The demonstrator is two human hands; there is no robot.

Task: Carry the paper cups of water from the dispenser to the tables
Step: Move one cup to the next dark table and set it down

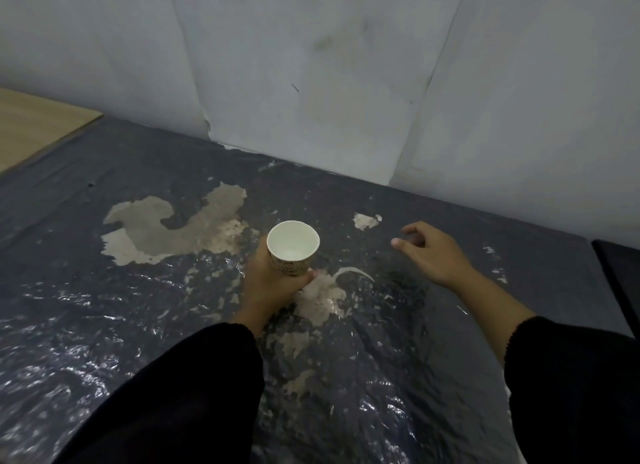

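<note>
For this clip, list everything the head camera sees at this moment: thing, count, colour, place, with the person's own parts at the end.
paper cup: one, white inside with dark print outside, centre, held upright over the sheet; whether it holds water is hard to tell
plastic sheet: one, dark grey, glossy, torn in pale patches, covering the surface below
wooden surface: one, light brown, far left beside the sheet
wall: white, scuffed, creased panels, across the top
dark object: one, black, right edge, cut off, cannot tell what it is
left hand: gripping the cup, centre
right hand: empty, fingers loosely curled, right of the cup, apart from it
sleeves: two, black, bottom
</note>
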